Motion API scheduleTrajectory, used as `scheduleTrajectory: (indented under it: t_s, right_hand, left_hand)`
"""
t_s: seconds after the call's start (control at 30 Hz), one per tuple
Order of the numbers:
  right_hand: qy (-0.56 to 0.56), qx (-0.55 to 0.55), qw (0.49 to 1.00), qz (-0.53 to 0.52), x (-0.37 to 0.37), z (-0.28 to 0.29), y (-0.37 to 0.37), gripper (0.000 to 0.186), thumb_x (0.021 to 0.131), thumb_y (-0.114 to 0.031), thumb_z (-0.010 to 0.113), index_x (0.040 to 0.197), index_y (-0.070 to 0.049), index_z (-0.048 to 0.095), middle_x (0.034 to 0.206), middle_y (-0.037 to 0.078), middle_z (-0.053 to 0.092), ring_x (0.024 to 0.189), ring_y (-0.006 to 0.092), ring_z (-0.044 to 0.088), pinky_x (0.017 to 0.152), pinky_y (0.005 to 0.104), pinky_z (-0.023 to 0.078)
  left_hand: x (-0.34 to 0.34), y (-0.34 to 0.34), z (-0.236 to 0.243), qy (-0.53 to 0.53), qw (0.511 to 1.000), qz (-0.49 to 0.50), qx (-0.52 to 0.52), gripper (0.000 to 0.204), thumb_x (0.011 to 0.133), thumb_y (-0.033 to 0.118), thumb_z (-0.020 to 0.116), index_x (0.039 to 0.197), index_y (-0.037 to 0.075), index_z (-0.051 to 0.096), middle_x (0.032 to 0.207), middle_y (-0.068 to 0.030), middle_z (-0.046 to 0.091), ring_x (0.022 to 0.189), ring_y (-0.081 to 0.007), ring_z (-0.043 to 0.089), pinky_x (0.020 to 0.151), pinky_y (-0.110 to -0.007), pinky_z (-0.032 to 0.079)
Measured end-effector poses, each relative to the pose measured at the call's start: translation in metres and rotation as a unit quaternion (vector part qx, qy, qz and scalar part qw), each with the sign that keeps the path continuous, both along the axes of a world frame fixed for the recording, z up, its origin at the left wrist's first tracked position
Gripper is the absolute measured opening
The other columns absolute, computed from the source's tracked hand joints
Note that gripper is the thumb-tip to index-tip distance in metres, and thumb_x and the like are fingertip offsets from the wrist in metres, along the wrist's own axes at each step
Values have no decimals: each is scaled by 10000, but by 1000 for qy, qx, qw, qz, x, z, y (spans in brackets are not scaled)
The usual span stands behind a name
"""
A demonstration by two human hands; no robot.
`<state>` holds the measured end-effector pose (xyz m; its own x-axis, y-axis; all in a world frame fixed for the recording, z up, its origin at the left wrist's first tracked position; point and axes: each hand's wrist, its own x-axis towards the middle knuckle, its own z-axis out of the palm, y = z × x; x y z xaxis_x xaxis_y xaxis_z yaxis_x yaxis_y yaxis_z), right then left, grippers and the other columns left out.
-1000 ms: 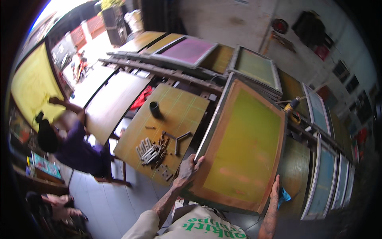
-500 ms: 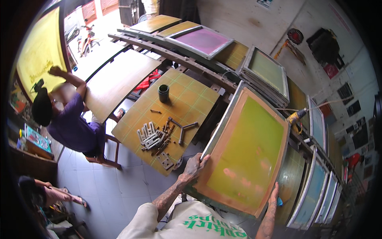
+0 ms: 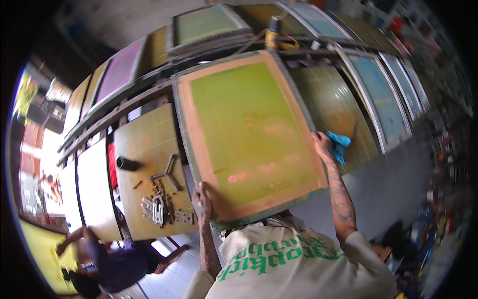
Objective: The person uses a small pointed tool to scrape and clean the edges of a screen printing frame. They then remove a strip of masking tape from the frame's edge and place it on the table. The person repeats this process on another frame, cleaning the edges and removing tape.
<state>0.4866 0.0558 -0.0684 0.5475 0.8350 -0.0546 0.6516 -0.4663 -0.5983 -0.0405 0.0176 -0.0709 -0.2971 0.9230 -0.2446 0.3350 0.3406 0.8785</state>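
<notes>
I hold a large screen-printing screen [image 3: 239,124] before me, with yellow-green mesh, brown tape around its border and a dark frame. Faint pink marks show low on the mesh. My left hand [image 3: 201,205] is closed on the frame's left side near the lower corner. On the right side, my right hand [image 3: 323,147] grips the frame, its fingers partly hidden. A crumpled blue cloth [image 3: 340,145] is right beside that hand; whether the hand touches it I cannot tell. To the left, a tan board [image 3: 144,129] carries a dark cup [image 3: 128,164], a three-armed wrench [image 3: 168,172] and metal brackets [image 3: 158,210] among bolts.
Another board [image 3: 328,94] lies to the right, by leaning blue-mesh screens [image 3: 376,94]. Behind run a rail [image 3: 134,102], stacked screens [image 3: 206,25], a pink-mesh screen [image 3: 117,70] and a yellow heat gun [image 3: 273,35]. A person in purple [image 3: 127,264] is at lower left.
My view has swung to the right, so the boards and the person appear turned and farther left. Both hands keep their hold on the screen, which now appears more upright and central.
</notes>
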Motion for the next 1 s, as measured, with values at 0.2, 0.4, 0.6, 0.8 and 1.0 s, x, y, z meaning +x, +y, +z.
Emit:
scheduleTrajectory:
  t_s: [0.2, 0.4, 0.6, 0.8, 1.0]
  right_hand:
    - [-69, 218, 972, -61, -8, 52, -21, 214, 831, -118, 714, 1030, -43, 691, 1012, 159, 683, 970, 345, 634, 877, 445, 494]
    - [-209, 99, 972, 45, 63, 70, -33, 280, 759, -125, 731, 1032, -70, 709, 1033, 154, 677, 1038, 339, 623, 909, 434, 479]
    - [-100, -40, 988, 109, 116, 64, -48, 187, 743, -170, 757, 887, -53, 736, 880, 169, 712, 906, 352, 670, 879, 426, 506]
    - [-111, -166, 979, 29, 138, 109, -61, 114, 733, -114, 741, 830, -55, 731, 789, 140, 710, 822, 337, 693, 818, 404, 529]
    - [-218, 15, 969, 117, 117, 93, -19, 174, 765, -39, 685, 938, -45, 693, 937, 176, 672, 893, 357, 649, 782, 444, 517]
  left_hand:
    - [-20, 0, -11, -3, 1000, -8, 22, 408, 1007, 411, 597, 1023, 5, 630, 812, 10, 557, 738, -68, 464, 653, -248, 396]
    - [-21, 7, -2, -108, 994, 3, 9, 327, 1007, 367, 615, 948, 45, 626, 812, 55, 524, 756, -51, 423, 666, -228, 354]
    - [-7, 9, 7, -163, 986, 15, 22, 273, 1011, 334, 618, 916, 77, 618, 815, 73, 510, 764, -44, 417, 683, -222, 346]
    - [-9, 3, -12, -143, 987, 46, 60, 252, 1017, 307, 616, 907, 80, 618, 807, 74, 523, 766, -43, 426, 699, -222, 351]
    - [1, 0, -8, 2, 995, 53, 81, 395, 1001, 366, 629, 1124, -9, 646, 925, -22, 661, 853, -95, 564, 775, -248, 456]
